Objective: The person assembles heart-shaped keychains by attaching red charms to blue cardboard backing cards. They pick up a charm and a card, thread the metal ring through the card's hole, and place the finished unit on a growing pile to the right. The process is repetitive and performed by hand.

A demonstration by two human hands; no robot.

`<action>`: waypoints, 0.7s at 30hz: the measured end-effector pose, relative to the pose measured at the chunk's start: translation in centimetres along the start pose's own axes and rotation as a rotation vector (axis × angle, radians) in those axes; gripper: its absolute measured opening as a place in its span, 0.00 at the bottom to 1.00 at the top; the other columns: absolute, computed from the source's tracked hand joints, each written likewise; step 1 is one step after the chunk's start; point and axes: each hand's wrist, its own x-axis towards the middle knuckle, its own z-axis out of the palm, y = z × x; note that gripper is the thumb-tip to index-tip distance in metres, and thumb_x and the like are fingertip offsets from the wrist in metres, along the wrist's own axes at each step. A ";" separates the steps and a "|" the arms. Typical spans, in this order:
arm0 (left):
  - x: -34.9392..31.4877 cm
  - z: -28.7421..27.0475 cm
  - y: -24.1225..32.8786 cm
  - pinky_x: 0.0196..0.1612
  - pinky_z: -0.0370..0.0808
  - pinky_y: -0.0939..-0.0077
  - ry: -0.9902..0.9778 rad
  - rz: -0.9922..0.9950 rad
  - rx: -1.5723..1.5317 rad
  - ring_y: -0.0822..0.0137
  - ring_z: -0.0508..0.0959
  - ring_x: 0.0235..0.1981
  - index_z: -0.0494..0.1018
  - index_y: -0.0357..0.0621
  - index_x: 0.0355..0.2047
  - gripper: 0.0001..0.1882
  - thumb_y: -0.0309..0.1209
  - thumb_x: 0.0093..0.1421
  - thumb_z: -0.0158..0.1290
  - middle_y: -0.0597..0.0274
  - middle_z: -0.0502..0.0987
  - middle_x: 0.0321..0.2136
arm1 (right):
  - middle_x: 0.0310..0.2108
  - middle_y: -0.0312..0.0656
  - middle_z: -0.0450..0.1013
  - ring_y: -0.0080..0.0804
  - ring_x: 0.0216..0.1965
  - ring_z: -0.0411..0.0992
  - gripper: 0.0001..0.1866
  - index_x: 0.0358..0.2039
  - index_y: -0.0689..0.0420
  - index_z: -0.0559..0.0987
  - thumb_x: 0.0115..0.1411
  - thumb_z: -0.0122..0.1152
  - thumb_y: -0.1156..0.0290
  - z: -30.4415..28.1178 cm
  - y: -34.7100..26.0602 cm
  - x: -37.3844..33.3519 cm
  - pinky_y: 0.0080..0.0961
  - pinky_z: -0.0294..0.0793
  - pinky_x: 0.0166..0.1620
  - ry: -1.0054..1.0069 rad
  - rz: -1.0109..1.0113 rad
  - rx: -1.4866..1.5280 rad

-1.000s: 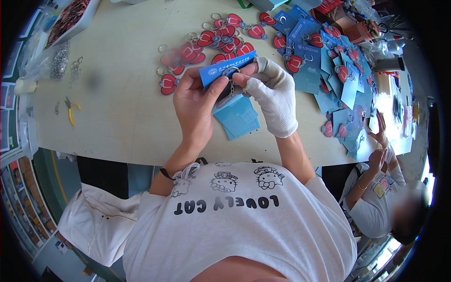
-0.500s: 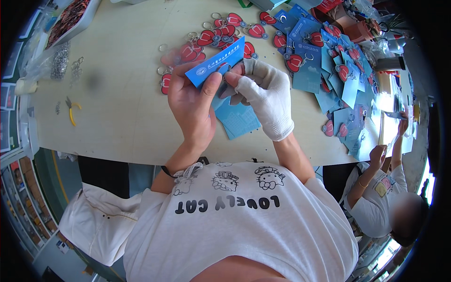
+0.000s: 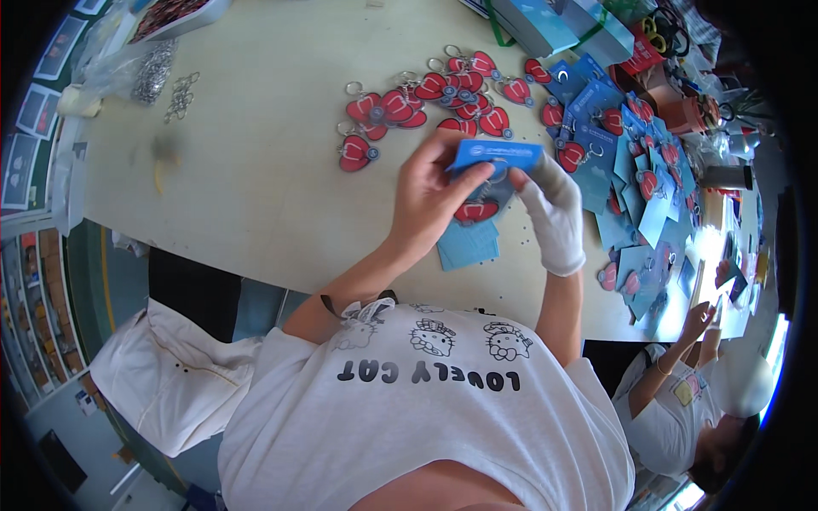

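Note:
My left hand pinches a blue card from its left side, thumb in front and fingers behind. A metal key ring sits at the card, and its red heart-like keychain hangs against the card's lower part. My right hand, in a white glove with bare fingertips, grips the card's right side, its thumb near the ring. Other fingers of both hands are partly hidden behind the card. Below lie pale blue cards on the table. Beyond is a cluster of loose red keychains.
A heap of blue cards with keychains covers the table's right side. Metal rings and chains lie at the left, near a tray. Blue boxes stand at the back. A co-worker's hand is at the far right.
The view has shifted, so the table things appear further right. The card has tilted from slanting to nearly level, and the red keychain now shows hanging below the ring. Both hands still hold the card.

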 end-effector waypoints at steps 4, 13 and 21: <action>3.8 -4.9 0.3 0.41 0.71 0.80 -0.024 0.109 0.513 0.75 0.74 0.38 0.70 0.40 0.48 0.15 0.30 0.61 0.54 0.64 0.75 0.37 | 0.37 0.37 0.75 0.19 0.37 0.70 0.17 0.47 0.67 0.72 0.58 0.56 0.75 -6.0 0.9 -1.6 0.17 0.67 0.41 0.347 0.015 -0.050; 9.6 -16.0 -0.2 0.47 0.68 0.62 0.123 0.228 1.543 0.52 0.70 0.43 0.74 0.44 0.39 0.14 0.33 0.54 0.59 0.54 0.72 0.37 | 0.39 0.43 0.71 0.31 0.42 0.69 0.32 0.56 0.63 0.67 0.57 0.59 0.55 -27.5 5.3 -2.1 0.28 0.69 0.46 1.130 -0.023 -1.173; 10.4 -14.5 -0.3 0.39 0.71 0.65 0.018 0.324 1.528 0.57 0.75 0.34 0.74 0.41 0.31 0.10 0.33 0.52 0.59 0.57 0.75 0.30 | 0.53 0.50 0.64 0.49 0.56 0.60 0.32 0.55 0.52 0.67 0.53 0.64 0.54 -15.7 0.1 -0.4 0.45 0.69 0.50 1.199 -0.337 -1.526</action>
